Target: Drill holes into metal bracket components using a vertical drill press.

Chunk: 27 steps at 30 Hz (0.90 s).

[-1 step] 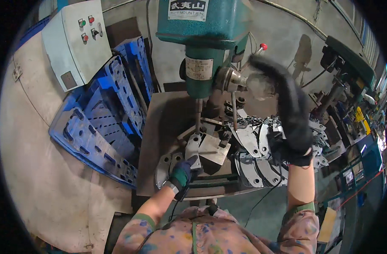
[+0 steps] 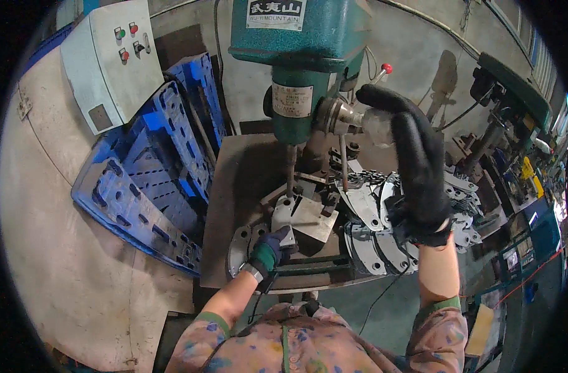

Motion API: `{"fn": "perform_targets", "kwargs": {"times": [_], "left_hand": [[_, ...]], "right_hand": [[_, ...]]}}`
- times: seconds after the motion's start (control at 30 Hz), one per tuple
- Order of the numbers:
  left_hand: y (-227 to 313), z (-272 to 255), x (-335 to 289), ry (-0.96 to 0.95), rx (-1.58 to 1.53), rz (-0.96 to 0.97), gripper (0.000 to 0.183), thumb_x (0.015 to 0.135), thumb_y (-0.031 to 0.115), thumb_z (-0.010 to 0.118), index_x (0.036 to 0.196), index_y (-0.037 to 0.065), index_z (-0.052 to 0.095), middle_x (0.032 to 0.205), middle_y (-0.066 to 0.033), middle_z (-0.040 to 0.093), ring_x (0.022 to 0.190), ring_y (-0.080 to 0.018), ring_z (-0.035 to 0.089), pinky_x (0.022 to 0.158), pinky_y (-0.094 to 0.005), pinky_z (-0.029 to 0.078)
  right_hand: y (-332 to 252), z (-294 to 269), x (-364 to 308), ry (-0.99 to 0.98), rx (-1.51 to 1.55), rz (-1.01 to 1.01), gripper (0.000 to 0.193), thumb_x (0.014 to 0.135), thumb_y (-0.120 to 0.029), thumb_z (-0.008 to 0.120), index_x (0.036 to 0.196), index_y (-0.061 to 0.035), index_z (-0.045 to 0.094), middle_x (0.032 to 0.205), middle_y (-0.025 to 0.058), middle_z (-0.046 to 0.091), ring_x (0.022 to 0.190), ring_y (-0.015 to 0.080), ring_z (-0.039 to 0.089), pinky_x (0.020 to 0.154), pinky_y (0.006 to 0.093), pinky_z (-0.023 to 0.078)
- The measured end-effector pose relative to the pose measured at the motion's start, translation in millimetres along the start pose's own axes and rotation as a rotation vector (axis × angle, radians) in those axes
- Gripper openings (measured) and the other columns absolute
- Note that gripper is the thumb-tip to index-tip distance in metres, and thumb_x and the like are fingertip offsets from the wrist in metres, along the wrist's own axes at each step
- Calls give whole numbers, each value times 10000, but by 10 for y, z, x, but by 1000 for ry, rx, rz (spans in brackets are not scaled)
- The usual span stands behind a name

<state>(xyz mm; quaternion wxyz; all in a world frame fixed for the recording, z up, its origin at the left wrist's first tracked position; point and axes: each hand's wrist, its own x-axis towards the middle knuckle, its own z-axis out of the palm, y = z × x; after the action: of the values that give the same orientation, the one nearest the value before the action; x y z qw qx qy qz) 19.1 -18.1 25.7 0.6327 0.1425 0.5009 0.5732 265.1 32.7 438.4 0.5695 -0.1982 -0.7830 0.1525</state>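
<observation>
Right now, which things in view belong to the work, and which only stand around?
Seem to belong to the work:
green drill press, right hand near its red-knobbed lever;
metal plate under its spindle, left hand on it;
similar plates nearby.

Seem only standing around:
blue pallets;
green machine at far right.

The left of two fisheye cameras worn on the head looks down and forward over the wearer's patterned shirt (image 2: 268,348) at the bottom edge. The worktop (image 2: 235,177) lies near, mid-frame, with the left hand (image 2: 269,252) and right hand (image 2: 419,168) close; the grey wall (image 2: 254,99) stands farther back, and straight edges bend toward the dark round rim.
</observation>
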Motion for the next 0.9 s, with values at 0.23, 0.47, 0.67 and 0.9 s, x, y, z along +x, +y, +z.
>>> {"fn": "perform_targets", "kwargs": {"times": [0.23,0.47,0.67,0.9], "left_hand": [[136,24,284,66,-55,-119,348,1005,356,843,1170,59,766,999,-142,792,765,-298,803,551,-395,641],[14,-245,420,-51,191,-39,442,1058,343,771,1419,95,712,1209,-169,768,908,-347,817,681,-425,692],[128,-41,351,113,146,-91,517,1012,400,815,1339,5,754,1198,-176,801,951,-297,807,785,-410,652],[-24,-168,323,119,508,293,521,1013,490,810,1136,-16,828,1040,-146,830,886,-246,743,906,-401,593]], "right_hand": [[186,143,-492,-277,-71,-7,350,1031,-24,641,1367,14,731,1167,184,761,1077,350,725,903,423,570],[946,914,-1325,-206,-324,334,520,975,-166,784,1471,-46,686,1222,158,778,1139,315,731,992,484,534],[1816,1234,-1609,105,-535,142,828,949,-167,781,1637,59,380,1542,304,555,1423,505,524,1222,592,393],[2349,1394,-1760,110,-291,383,894,937,-212,808,1680,4,361,1565,319,557,1389,480,602,1126,521,521]]}}
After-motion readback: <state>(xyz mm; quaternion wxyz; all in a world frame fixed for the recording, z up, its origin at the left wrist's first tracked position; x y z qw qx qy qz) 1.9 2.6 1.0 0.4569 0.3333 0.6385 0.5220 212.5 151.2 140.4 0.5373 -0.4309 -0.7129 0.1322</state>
